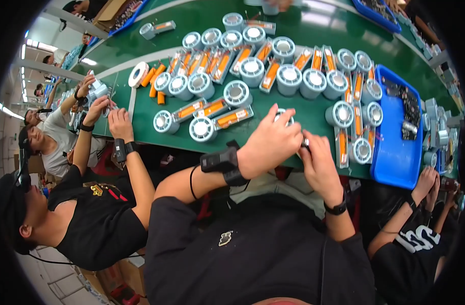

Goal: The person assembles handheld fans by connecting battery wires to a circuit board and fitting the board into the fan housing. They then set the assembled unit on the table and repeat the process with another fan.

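My left hand (271, 142) is closed over a light blue round-headed housing (283, 116), mostly hidden behind its fingers. Beside it, my right hand (320, 165) pinches a small dark part with a shiny end (305, 143); its exact kind is too small to make out. Both hands meet over the near edge of the green table. Left of them lie more light blue round-headed housings (203, 129), each with an orange battery (231, 119) in its open handle. Others of the same kind (343, 114) lie just right of my right hand.
A blue tray (395, 165) with dark small parts (411, 109) stands at the right. Further housings (253, 71) crowd the middle of the green table (141, 122). A white tape roll (138, 74) and loose orange batteries (153, 81) lie left. Co-workers sit close on both sides.
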### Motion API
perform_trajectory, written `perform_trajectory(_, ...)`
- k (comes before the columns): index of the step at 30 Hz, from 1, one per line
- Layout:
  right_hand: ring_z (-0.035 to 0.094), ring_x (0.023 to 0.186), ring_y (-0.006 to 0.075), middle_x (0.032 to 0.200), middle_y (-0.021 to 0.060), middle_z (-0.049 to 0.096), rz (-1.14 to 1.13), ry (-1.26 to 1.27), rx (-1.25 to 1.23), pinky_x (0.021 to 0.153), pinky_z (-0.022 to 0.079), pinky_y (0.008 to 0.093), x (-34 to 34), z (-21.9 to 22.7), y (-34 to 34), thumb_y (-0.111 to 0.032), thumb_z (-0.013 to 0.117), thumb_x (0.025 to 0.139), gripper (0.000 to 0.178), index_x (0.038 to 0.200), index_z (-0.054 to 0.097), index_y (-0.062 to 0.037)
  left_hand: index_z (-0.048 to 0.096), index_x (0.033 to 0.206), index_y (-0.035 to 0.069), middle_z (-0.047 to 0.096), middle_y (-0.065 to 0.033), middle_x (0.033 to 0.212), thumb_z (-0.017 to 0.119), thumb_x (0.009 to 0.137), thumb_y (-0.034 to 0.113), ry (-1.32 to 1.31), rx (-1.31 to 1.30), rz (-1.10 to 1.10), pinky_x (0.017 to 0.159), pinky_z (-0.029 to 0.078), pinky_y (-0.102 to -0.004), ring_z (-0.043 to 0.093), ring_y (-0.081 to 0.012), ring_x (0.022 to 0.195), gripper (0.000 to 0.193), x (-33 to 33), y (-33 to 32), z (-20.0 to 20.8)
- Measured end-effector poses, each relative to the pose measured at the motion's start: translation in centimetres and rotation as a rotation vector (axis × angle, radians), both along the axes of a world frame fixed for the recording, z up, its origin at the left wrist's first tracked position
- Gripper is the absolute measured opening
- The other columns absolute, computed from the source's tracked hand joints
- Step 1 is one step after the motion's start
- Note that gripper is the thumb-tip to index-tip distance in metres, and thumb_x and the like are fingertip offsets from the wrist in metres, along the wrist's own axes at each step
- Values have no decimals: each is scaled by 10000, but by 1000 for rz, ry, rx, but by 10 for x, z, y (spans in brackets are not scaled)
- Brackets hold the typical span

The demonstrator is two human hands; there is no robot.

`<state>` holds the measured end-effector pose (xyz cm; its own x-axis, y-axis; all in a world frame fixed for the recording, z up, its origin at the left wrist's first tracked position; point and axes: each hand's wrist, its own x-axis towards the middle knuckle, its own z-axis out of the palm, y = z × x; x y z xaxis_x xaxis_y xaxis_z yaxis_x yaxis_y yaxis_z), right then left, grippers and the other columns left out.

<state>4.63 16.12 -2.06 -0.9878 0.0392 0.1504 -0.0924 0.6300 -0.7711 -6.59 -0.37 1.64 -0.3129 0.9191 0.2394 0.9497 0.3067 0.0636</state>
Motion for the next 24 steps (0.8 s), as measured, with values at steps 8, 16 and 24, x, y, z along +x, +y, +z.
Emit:
perform_trajectory(8,612,984,331,1118,173,659,-129,36,-169,881,504,396,-6,-3,10,-3,690,898,353,1240,614,34,724,918,17,633,-89,1310,666,811,89,2,-111,62,1056,482,-547,564,-327,1289,141,-3,1,14)
perform_trajectory(16,644,935,279,968,133,700,-209,113,-86,818,516,345,-4,3,15,-21,800,812,312,1105,701,14,746,943,71,635,-88,1351,688,814,81,44,-35,19,1050,509,-546,577,-339,1299,143,-11,-4,1)
perform_trajectory(24,616,905,269,957,107,708,-164,127,-9,803,514,349,-14,3,7,-43,836,772,376,1130,727,-10,749,884,82,674,-72,1301,702,798,108,-201,376,-35,1018,546,-554,630,-336,1256,101,-20,-14,-19)
